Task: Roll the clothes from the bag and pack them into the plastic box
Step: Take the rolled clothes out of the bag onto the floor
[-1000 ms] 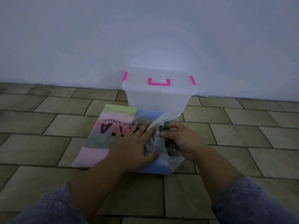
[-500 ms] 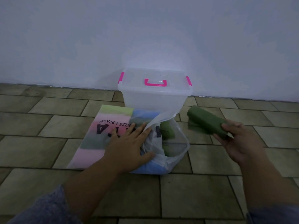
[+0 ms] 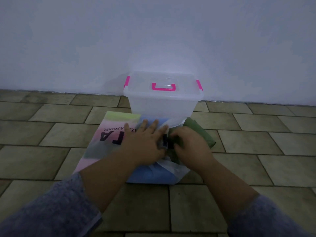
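Observation:
A translucent plastic bag [image 3: 109, 134] with pastel stripes and black lettering lies on the tiled floor, with folded clothes inside, one of them blue [image 3: 150, 177]. My left hand [image 3: 143, 142] presses flat on the bag, fingers spread. My right hand [image 3: 191, 147] is at the bag's open mouth, fingers curled on a dark green garment [image 3: 177, 140] inside. A second green garment [image 3: 201, 132] lies on the floor just right of the bag, partly behind my right hand. The clear plastic box [image 3: 160, 106] with pink handle and latches stands behind the bag, lid on.
A pale wall [image 3: 153, 40] rises directly behind the box. Brownish floor tiles [image 3: 256, 142] stretch to the left and right of the bag. My grey sleeves fill the bottom corners of the view.
My right hand pulled a green garment out of the bag, left it on the floor to the right, and has come back to the bag's mouth. My left hand stayed on the bag.

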